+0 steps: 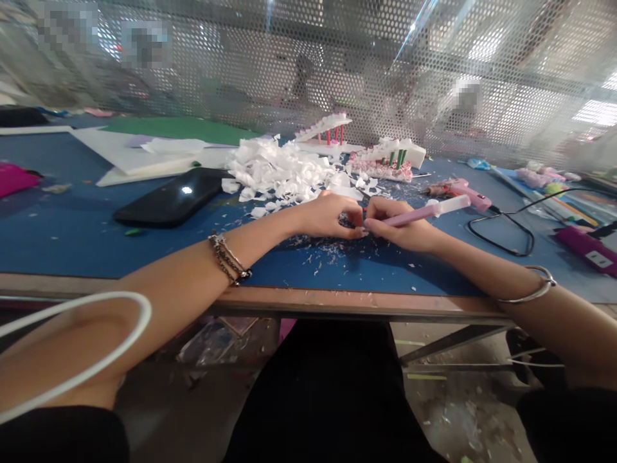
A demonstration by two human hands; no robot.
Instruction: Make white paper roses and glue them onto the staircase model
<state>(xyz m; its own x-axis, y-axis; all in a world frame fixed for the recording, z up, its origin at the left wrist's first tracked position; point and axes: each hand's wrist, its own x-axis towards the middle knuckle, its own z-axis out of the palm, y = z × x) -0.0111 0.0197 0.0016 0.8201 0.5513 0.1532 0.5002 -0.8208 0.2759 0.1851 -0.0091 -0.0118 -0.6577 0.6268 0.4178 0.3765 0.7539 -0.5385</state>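
My right hand (400, 225) is closed around a slim pink craft knife (424, 212) with a pale rear end; its working tip is hidden by my fingers. Close beside it, my left hand (335, 215) has its thumb and fingertips pinched together at a tiny white scrap (365, 233). What else those fingertips hold cannot be made out. Fine white shavings (332, 251) are scattered over the blue tabletop under both hands. Just behind my left hand rises a heap of torn white pieces (284, 168).
Two small white stepped models, one with red posts (332, 134) and one with green posts (396, 157), stand at the back. A black phone (171, 199) lies left. On the right are a pink glue gun (470, 194), its black cord and a purple power strip (588, 247). Perforated metal mesh (289, 71) borders the table.
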